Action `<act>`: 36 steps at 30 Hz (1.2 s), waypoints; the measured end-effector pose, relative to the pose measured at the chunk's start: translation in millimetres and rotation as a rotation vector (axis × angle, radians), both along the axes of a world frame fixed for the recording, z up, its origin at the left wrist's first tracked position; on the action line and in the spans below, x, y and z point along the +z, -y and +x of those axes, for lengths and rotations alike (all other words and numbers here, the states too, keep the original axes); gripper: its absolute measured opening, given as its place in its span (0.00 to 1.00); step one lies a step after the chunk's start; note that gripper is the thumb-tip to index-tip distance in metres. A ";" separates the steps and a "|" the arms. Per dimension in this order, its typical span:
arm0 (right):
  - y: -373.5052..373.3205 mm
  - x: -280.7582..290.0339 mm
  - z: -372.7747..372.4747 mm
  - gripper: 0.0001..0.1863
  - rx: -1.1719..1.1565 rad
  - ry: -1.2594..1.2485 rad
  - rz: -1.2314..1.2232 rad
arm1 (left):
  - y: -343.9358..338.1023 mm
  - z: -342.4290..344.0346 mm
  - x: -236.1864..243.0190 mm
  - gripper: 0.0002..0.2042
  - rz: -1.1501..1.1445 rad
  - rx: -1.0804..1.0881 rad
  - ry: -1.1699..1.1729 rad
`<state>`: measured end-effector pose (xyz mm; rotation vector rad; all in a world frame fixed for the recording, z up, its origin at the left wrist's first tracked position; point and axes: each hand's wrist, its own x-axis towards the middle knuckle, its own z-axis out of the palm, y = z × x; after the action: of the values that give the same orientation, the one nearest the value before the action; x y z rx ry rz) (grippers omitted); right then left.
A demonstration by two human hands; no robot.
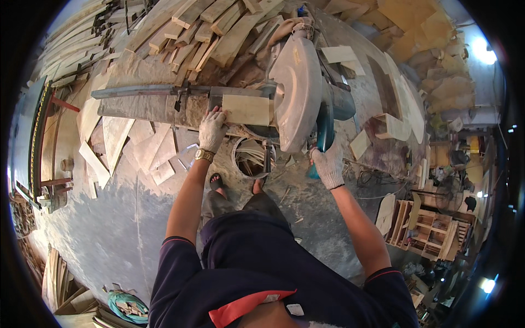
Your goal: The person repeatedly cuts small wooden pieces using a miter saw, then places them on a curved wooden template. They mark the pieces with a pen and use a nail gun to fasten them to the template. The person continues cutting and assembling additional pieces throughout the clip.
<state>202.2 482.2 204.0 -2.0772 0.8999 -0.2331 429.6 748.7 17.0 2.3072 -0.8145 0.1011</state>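
Observation:
A miter saw with a large dusty grey blade guard (298,90) stands in front of me on the bench. My right hand (329,164), in a white knit glove, is wrapped round the saw's teal handle (325,128). A short pale wooden board (246,109) lies on the saw's base, its right end close beside the guard. At the board's left end, my left hand (211,131), also gloved and with a watch at the wrist, grips it with the fingertips over its edge. The guard hides the blade.
A long metal rail (142,92) runs left from the saw. Stacked wood strips (219,27) fill the back. Flat wood offcuts (158,147) lie at left. Below the saw, a round bin (251,158) holds scraps. A wooden crate (429,229) stands at right, near loose cables (377,177).

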 end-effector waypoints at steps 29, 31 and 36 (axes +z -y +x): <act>-26.1 -5.8 -8.1 0.21 0.040 0.024 -0.242 | 5.2 -2.4 -2.3 0.15 0.005 -0.029 -0.031; -32.7 -4.2 -4.3 0.24 -0.069 -0.130 -0.228 | 4.1 -6.0 -1.2 0.15 -0.057 -0.017 0.011; -34.9 -8.8 -3.9 0.28 -0.064 -0.094 -0.238 | 3.5 -2.6 -1.6 0.13 0.006 -0.042 0.046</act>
<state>198.3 517.1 195.1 -2.2963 1.0382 -0.2906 427.0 745.1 15.4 2.2997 -0.8867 0.1340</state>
